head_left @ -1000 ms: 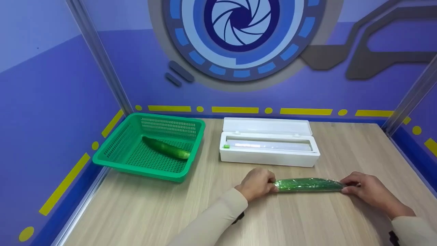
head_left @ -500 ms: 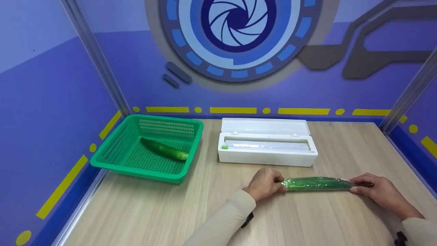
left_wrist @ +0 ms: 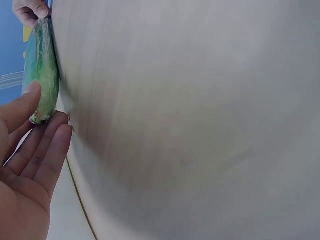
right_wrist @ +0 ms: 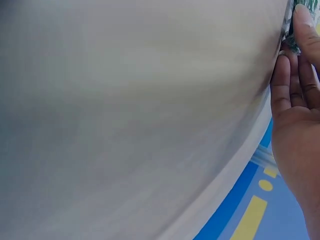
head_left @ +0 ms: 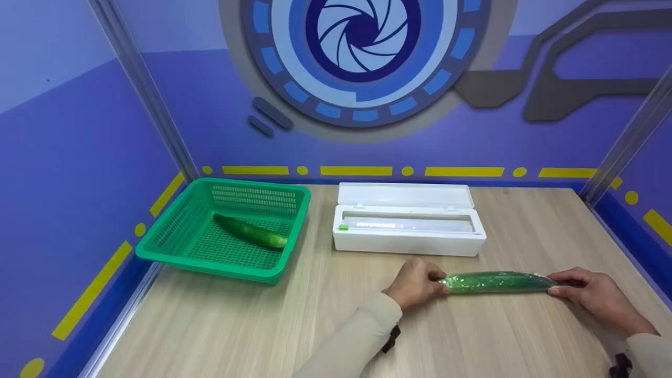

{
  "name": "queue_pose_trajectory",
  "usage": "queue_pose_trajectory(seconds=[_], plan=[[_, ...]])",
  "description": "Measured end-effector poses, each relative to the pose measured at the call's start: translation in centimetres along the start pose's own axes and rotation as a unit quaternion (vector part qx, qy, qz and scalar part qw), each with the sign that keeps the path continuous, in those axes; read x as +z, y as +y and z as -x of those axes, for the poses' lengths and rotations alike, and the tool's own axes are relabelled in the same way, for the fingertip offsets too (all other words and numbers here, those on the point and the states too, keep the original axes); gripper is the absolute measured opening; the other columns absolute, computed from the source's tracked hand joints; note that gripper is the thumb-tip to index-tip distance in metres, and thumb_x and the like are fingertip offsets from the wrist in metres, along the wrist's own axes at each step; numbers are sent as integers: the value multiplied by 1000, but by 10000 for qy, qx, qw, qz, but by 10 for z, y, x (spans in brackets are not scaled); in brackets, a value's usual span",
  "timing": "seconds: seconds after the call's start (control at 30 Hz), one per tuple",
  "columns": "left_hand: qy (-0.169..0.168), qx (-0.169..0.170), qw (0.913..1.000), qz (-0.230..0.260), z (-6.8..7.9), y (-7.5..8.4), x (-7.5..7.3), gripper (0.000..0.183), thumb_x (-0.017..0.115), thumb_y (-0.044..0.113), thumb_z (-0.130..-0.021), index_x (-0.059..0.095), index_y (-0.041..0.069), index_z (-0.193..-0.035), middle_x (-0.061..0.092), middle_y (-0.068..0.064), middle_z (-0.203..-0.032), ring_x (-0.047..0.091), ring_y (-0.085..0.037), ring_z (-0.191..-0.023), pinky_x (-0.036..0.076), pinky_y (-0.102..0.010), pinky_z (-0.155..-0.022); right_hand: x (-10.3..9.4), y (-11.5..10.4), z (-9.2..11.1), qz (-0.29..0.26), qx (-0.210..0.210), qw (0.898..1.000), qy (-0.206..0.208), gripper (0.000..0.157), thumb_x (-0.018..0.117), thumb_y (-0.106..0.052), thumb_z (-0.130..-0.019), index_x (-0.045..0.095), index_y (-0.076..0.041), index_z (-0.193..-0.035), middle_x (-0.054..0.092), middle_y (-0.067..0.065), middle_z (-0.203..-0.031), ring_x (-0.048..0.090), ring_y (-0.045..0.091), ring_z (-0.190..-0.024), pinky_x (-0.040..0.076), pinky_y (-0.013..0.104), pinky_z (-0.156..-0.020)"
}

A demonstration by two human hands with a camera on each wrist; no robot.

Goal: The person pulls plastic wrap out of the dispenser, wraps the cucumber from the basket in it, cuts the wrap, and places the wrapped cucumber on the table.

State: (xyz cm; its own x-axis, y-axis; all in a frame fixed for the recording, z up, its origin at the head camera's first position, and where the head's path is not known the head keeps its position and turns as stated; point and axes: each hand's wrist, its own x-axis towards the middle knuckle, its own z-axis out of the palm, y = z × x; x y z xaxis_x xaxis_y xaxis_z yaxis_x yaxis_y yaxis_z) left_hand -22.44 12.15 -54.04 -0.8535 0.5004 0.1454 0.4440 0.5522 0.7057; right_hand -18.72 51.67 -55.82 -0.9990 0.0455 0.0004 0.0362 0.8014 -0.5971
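Observation:
A cucumber in clear plastic film (head_left: 496, 282) lies lengthwise between the two hands, close over the table. At its paler left end, the left hand (head_left: 417, 285) pinches it between thumb and fingers. The right hand (head_left: 598, 294) pinches the darker, tapered right end. In the left wrist view the left thumb presses on the film-covered cucumber (left_wrist: 46, 80), with fingers behind its tip. Only a bit of the cucumber (right_wrist: 311, 9) shows in the right wrist view, beside the right thumb.
Behind the hands stands a white film dispenser box (head_left: 407, 244), lid raised, with a roll of clear film inside and a green slider. A green basket (head_left: 210, 266) at the left holds an unwrapped cucumber (head_left: 252, 232). Blue panels border the wooden table (head_left: 236, 325).
Both hands and the wrapped cucumber shift slightly right across the table, still held at both ends. The view drifts a little, so box and basket appear slightly further left.

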Motion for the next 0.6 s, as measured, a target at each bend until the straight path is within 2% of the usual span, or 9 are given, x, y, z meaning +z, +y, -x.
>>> queue_pose_trajectory(seconds=[0.07, 0.13, 0.23, 0.6], plan=[[-4, -9, 10000, -65, -4, 3, 3, 20, 91, 13, -85, 84, 9, -104, 79, 7, -94, 67, 0, -87, 48, -12, -80, -2, 4, 0, -68, 119, 9999, 22, 38, 86, -19, -91, 76, 4, -119, 71, 23, -118, 61, 44, -111, 50, 21, -79], [-11, -18, 9999, -104, -7, 7, 6, 20, 90, 13, -86, 84, 10, -105, 79, 7, -95, 68, -1, -88, 48, -12, -80, -3, 9, 1, -124, 236, 9996, 39, 38, 85, -16, -92, 74, 6, -121, 69, 26, -120, 59, 47, -114, 54, 38, -88], [-51, -19, 9999, -154, -12, 11, 11, 19, 87, 12, -89, 84, 10, -108, 79, 6, -99, 67, 0, -91, 48, -12, -81, -5, 15, 2, -229, 326, 9991, 110, 38, 82, -14, -94, 72, 9, -123, 66, 30, -122, 57, 52, -117, 49, 63, -93], [-88, -18, 9997, -210, -25, 21, 28, 24, 81, 6, -93, 83, 11, -116, 79, 8, -106, 65, 5, -96, 47, -10, -85, -10, 38, 2, -205, 579, 9969, 495, 40, 79, -10, -97, 67, 13, -128, 61, 37, -128, 51, 57, -121, 40, 73, -99]])
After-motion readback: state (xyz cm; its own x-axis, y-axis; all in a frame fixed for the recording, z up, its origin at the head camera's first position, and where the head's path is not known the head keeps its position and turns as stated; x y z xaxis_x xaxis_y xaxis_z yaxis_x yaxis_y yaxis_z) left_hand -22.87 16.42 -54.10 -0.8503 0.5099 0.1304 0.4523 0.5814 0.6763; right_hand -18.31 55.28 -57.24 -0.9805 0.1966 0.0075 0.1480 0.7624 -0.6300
